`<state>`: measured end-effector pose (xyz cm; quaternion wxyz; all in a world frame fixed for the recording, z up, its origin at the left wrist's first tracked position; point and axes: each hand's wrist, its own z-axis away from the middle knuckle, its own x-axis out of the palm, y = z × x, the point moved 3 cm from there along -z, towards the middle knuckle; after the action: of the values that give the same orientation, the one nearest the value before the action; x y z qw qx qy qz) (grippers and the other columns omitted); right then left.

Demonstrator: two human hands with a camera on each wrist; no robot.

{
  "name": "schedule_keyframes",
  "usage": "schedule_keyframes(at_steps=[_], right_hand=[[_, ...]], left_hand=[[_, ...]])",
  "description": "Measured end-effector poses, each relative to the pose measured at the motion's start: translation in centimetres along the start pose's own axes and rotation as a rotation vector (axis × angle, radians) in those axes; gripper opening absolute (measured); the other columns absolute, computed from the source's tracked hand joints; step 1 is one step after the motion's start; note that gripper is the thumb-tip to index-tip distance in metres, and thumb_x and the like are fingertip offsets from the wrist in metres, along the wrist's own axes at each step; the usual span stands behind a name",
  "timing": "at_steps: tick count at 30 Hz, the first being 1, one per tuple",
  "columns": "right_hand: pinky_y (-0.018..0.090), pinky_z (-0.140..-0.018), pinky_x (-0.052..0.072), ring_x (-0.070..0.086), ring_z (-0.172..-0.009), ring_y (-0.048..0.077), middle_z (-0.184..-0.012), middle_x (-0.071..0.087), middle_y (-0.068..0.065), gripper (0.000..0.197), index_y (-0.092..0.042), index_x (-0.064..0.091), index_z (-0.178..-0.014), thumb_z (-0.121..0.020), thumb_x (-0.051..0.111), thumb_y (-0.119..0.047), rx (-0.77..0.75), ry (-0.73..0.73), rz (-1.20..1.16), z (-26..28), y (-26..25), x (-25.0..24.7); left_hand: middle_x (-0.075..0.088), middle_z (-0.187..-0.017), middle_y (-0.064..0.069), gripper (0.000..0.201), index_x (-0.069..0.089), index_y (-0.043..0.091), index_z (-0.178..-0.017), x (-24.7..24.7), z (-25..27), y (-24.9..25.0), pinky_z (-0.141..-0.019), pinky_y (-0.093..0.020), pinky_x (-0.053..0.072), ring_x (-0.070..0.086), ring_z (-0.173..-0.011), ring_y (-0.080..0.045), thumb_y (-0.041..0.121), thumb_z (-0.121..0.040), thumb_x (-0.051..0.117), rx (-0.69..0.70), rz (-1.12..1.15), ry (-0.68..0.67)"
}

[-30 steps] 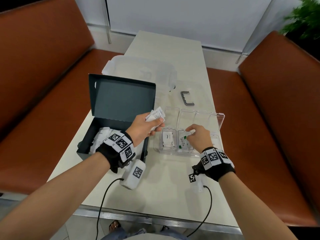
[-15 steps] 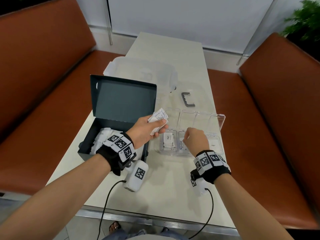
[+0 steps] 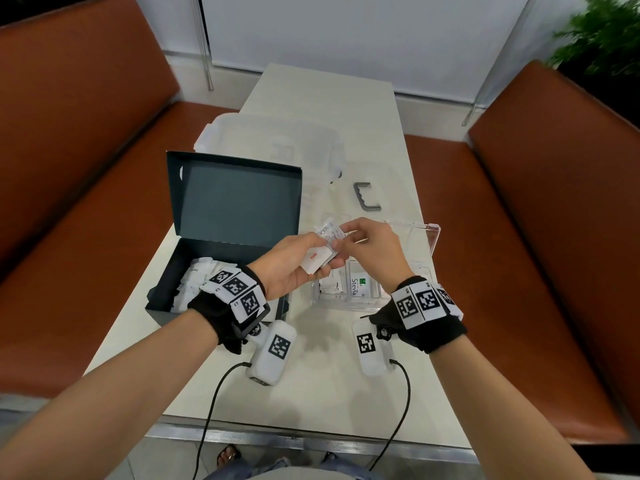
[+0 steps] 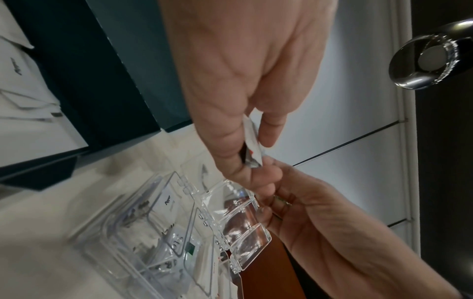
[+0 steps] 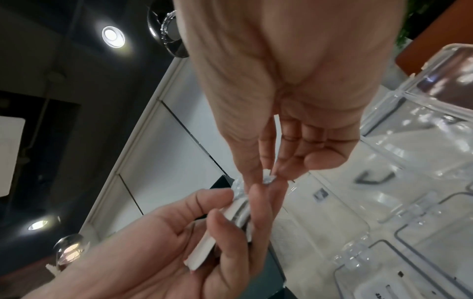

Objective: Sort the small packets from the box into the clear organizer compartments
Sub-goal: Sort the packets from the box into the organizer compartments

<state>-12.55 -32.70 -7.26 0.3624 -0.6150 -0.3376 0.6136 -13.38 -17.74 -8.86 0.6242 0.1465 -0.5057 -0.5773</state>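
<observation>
My left hand [image 3: 291,263] grips a small stack of packets [image 3: 320,252], thumb on top and fingers curled under, raised over the table [image 3: 311,382] between the dark box [image 3: 221,216] on the left and the clear organizer [image 3: 367,289] on the right. My right hand [image 3: 375,252] pinches the far end of the top packet between thumb and forefinger, other fingers loosely bent. More packets lie in the box, and a few already sit in the organizer's near compartments.
</observation>
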Motion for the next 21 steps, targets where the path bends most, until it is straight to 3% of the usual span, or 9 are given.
schedule_keyframes(at_steps=[4, 7, 10, 13, 17, 21], right_hand=[[0.019, -0.060, 0.044, 0.058, -0.062, 0.008, -0.070, 0.064, -0.002, 0.014, -0.018, 0.067, -0.083, -0.076, 0.079, -0.015, 0.054, 0.021, -0.116, -0.2, 0.5, -0.6], [0.020, -0.058, 0.045, 0.059, -0.059, 0.010, -0.068, 0.066, -0.001, 0.018, -0.017, 0.066, -0.088, -0.077, 0.079, -0.015, 0.094, -0.008, -0.196, -0.2, 0.8, -1.1], [0.024, -0.060, 0.047, 0.059, -0.062, 0.014, -0.074, 0.067, 0.006, 0.023, -0.005, 0.067, -0.097, -0.078, 0.078, -0.014, 0.110, -0.014, -0.214, -0.2, 1.0, -1.1], [0.024, -0.058, 0.048, 0.062, -0.060, 0.014, -0.074, 0.067, 0.006, 0.013, -0.005, 0.067, -0.089, -0.081, 0.075, -0.012, 0.113, 0.039, -0.266, -0.2, 0.9, -1.4], [0.026, -0.063, 0.056, 0.072, -0.069, 0.018, -0.077, 0.072, 0.001, 0.007, -0.013, 0.067, -0.079, -0.083, 0.072, -0.010, -0.029, 0.184, -0.313, 0.3, 0.3, -2.1], [0.012, -0.075, 0.051, 0.066, -0.076, 0.002, -0.091, 0.068, 0.003, 0.007, -0.010, 0.073, -0.083, -0.080, 0.074, -0.004, -0.267, 0.233, -0.118, 1.6, -0.4, -1.0]], left_hand=[[0.071, -0.107, -0.019, 0.025, 0.058, 0.001, -0.121, -0.4, -0.1, -0.1, -0.069, -0.022, 0.055, 0.070, -0.084, -0.018, 0.011, -0.100, 0.049, 0.022, -0.054, 0.007], [0.074, -0.101, -0.015, 0.020, 0.059, 0.006, -0.117, -0.9, -0.1, -0.2, -0.062, -0.020, 0.053, 0.071, -0.079, -0.015, 0.012, -0.099, 0.052, 0.022, -0.048, 0.052], [0.074, -0.097, -0.012, 0.016, 0.061, 0.010, -0.112, -1.3, -0.2, -0.2, -0.059, -0.018, 0.051, 0.070, -0.075, -0.012, 0.014, -0.097, 0.056, 0.025, -0.064, 0.085], [0.074, -0.095, -0.011, 0.014, 0.062, 0.008, -0.109, -1.6, -0.2, -0.3, -0.056, -0.016, 0.050, 0.069, -0.070, -0.010, 0.011, -0.097, 0.057, 0.035, -0.040, 0.114], [0.070, -0.101, -0.013, 0.017, 0.059, 0.006, -0.114, -2.2, -0.3, -0.2, -0.057, -0.017, 0.048, 0.065, -0.061, -0.008, 0.011, -0.100, 0.052, 0.053, 0.008, 0.191], [0.070, -0.102, -0.012, 0.037, 0.061, 0.006, -0.114, -1.5, -0.3, 0.3, -0.050, -0.014, 0.046, 0.059, -0.062, -0.009, 0.038, -0.095, 0.058, 0.054, 0.073, 0.185]])
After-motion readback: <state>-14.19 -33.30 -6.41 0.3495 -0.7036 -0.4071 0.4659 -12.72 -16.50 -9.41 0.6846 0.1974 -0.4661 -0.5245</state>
